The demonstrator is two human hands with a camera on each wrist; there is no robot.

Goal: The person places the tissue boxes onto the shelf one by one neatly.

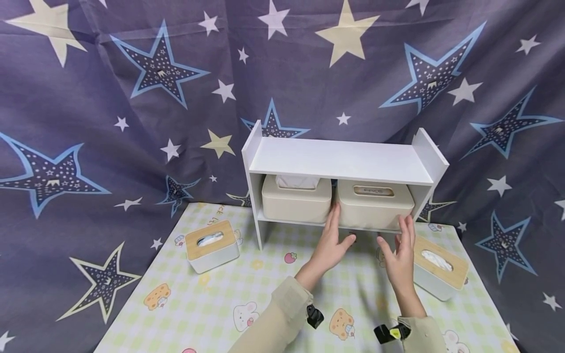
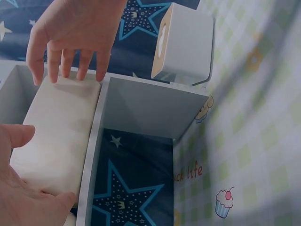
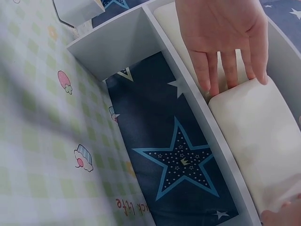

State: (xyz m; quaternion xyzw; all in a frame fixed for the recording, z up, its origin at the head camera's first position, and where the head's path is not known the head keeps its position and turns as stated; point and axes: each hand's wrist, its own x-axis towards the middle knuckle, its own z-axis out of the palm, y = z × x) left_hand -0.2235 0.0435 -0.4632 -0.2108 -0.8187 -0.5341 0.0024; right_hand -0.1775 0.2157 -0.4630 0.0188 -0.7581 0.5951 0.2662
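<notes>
A cream tissue box (image 1: 375,208) with an oval top slot sits on the lower level of a white two-level shelf (image 1: 340,159). My left hand (image 1: 328,249) touches its left end, the fingers extended into the gap beside a second cream tissue box (image 1: 296,201), from which white tissue sticks up. At the right end, my right hand (image 1: 400,257) has its fingertips against the box near the front corner. Fingers of both hands are mostly straight. In the left wrist view the plain front of the cream box (image 2: 59,134) lies between the two hands.
A small white tissue box with a wooden lid (image 1: 213,246) stands left of the shelf. Another wooden-lidded tissue box (image 1: 441,267) stands at the right, behind my right hand. The table has a green checked cloth (image 1: 212,314). Behind hangs a star-print curtain (image 1: 282,63).
</notes>
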